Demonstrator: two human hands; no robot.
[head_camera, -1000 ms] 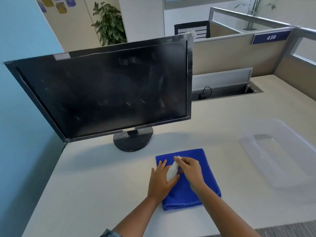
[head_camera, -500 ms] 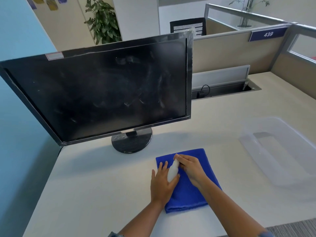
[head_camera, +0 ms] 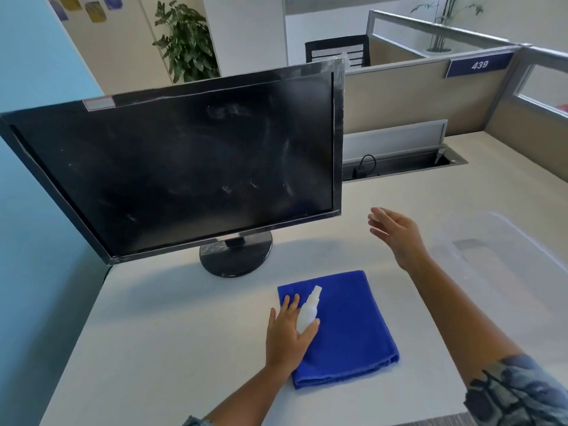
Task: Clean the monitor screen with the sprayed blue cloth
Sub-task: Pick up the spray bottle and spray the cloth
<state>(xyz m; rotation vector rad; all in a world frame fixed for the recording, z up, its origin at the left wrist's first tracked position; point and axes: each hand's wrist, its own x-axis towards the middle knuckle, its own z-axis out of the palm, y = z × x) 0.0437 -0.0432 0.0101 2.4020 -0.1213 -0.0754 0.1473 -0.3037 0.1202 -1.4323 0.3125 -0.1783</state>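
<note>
Desk [head_camera: 172, 333]: pale top.
Monitor [head_camera: 184, 173]: far left, black, screen smudged, on a round base.
Clear bin [head_camera: 507, 272]: right.
Blue cloth [head_camera: 347, 333]: folded flat, near centre, right of the monitor base.
Right hand [head_camera: 396, 232]: raised beyond the cloth, fingers loosely spread, holding nothing.
Left hand [head_camera: 289, 333]: on the cloth's left edge, thumb curled round the spray bottle [head_camera: 309, 312].

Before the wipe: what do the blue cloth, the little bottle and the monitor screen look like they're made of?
Blue cloth: soft, matte, fuzzy pile that folds thick, probably microfibre.
Spray bottle: smooth white plastic by the look, with a faint sheen.
Monitor screen: dark, semi-gloss panel with pale smears and streaks; glass or plastic, I cannot tell which.
</note>
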